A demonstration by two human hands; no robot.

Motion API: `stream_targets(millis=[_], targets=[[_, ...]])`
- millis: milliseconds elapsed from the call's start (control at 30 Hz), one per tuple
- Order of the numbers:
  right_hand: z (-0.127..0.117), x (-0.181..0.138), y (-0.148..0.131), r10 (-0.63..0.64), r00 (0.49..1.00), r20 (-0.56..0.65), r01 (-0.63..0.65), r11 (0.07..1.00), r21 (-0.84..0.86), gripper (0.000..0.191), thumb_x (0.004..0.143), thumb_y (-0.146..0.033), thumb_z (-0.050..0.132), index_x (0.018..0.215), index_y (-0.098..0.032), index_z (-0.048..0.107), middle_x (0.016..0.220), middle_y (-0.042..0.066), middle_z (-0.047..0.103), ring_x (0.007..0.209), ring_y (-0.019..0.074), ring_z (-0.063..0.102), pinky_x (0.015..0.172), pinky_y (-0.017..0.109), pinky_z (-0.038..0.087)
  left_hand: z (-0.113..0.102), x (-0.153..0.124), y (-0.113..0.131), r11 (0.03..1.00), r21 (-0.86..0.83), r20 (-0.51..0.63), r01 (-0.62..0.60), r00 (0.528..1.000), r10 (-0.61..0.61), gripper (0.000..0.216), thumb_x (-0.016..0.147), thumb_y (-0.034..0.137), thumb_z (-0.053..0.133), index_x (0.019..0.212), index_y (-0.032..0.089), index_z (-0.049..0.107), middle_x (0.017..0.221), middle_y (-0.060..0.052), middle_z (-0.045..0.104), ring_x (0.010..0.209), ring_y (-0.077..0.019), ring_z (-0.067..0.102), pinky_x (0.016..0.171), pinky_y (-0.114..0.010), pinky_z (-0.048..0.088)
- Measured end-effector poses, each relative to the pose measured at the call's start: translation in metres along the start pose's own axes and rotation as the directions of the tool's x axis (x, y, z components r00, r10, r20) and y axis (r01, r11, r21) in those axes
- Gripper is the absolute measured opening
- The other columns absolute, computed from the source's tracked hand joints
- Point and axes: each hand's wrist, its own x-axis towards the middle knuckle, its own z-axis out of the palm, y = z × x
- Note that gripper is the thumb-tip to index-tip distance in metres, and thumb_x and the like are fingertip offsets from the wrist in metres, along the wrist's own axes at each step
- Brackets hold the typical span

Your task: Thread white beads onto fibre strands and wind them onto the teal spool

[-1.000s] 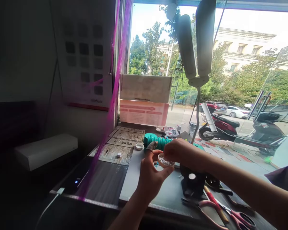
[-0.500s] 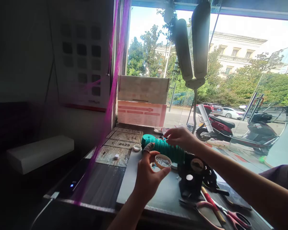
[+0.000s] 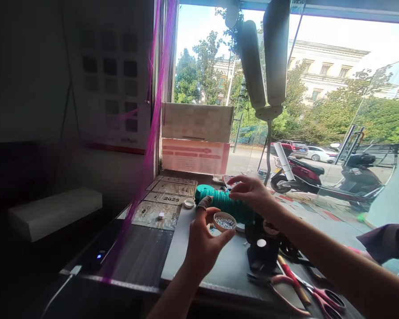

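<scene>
My left hand (image 3: 204,237) is closed round a small round dish (image 3: 224,226), thumb and fingers on its sides. Many tiny shiny grey-white pieces like beads or rhinestones fill the dish. A grey wrap covers one of this hand's fingers. Just behind the dish lies a ridged green cylinder (image 3: 216,195), mounted on its side by a black stand (image 3: 262,259). Over the cylinder's top, my right hand (image 3: 251,191) has thumb and forefinger pinched together; what they hold, if anything, is too small to see. Small pale specks dot the green ridges.
Pliers (image 3: 282,281) and pink-handled scissors (image 3: 329,299) lie at the front right. A white lid (image 3: 189,203) and a small white block (image 3: 161,215) sit left of the cylinder. Purple threads (image 3: 156,119) hang at the left, and a folded fan (image 3: 267,110) stands by the window.
My right hand has shifted slightly right and down along the green cylinder, fingers still pinched. My left hand keeps the dish in nearly the same place. The view has moved slightly.
</scene>
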Motion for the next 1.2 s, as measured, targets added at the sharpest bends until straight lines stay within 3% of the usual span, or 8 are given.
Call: stream_targets(millis=[433,633,733,833,967,1200], targets=[[0.000,0.000,-0.004,0.006,1.000,0.006,-0.006,0.997,-0.076,0.026,0.049,-0.021,0.068,0.073,-0.017,0.060,0.052,-0.004,0.059,0.050,0.0103,0.050,0.053,0.026,0.039,0.002,0.001,0.003,1.000,0.003,-0.015,-0.014,1.000,0.014,0.041,0.062,0.022,0.071,0.097,0.018,0.051,0.094,-0.006,0.064,0.089,-0.0207,0.060,0.076,-0.031,0.048],[0.002,0.002,0.002,-0.066,0.998,0.003,0.065,0.960,-0.273,0.016,0.054,-0.021,0.062,0.070,-0.018,0.059,0.051,-0.004,0.055,0.050,0.0099,0.047,0.050,0.024,0.036,0.003,0.001,0.003,1.000,0.012,-0.014,-0.019,1.000,0.019,0.041,0.063,0.022,0.070,0.098,0.017,0.051,0.092,-0.007,0.064,0.087,-0.0209,0.061,0.071,-0.029,0.049],[0.000,-0.004,-0.009,-0.114,0.993,0.036,0.120,0.924,-0.362,0.022,0.057,-0.024,0.062,0.078,-0.018,0.059,0.059,-0.003,0.058,0.055,0.0108,0.050,0.053,0.024,0.038,0.002,-0.002,0.004,1.000,0.006,-0.022,-0.020,1.000,0.020,0.041,0.063,0.022,0.070,0.099,0.016,0.051,0.092,-0.007,0.064,0.087,-0.0209,0.061,0.073,-0.030,0.049],[0.001,-0.019,-0.029,-0.123,0.975,0.186,0.209,0.795,-0.569,0.016,0.063,-0.028,0.062,0.076,-0.019,0.062,0.063,-0.001,0.059,0.056,0.0107,0.049,0.053,0.023,0.036,0.002,-0.006,0.006,1.000,-0.014,-0.016,-0.011,1.000,0.011,0.040,0.062,0.021,0.070,0.097,0.017,0.052,0.090,-0.007,0.065,0.085,-0.0208,0.062,0.075,-0.031,0.048],[0.011,-0.039,-0.051,0.085,0.894,0.440,0.342,0.504,-0.793,0.009,0.065,-0.020,0.060,0.068,-0.021,0.068,0.061,0.000,0.061,0.056,0.0112,0.049,0.052,0.023,0.030,0.006,-0.008,0.007,0.998,-0.038,0.008,-0.052,0.999,0.052,0.037,0.062,0.019,0.070,0.095,0.018,0.052,0.091,-0.005,0.066,0.084,-0.0202,0.062,0.074,-0.031,0.048],[0.026,-0.040,-0.048,0.178,0.880,0.441,0.397,0.236,-0.887,0.017,0.067,-0.012,0.053,0.060,-0.018,0.067,0.063,0.003,0.062,0.055,0.0106,0.048,0.048,0.023,0.024,0.010,-0.008,0.008,0.998,-0.037,0.017,-0.045,0.999,0.046,0.039,0.062,0.018,0.070,0.096,0.020,0.052,0.091,-0.003,0.066,0.085,-0.0196,0.062,0.076,-0.031,0.048]])
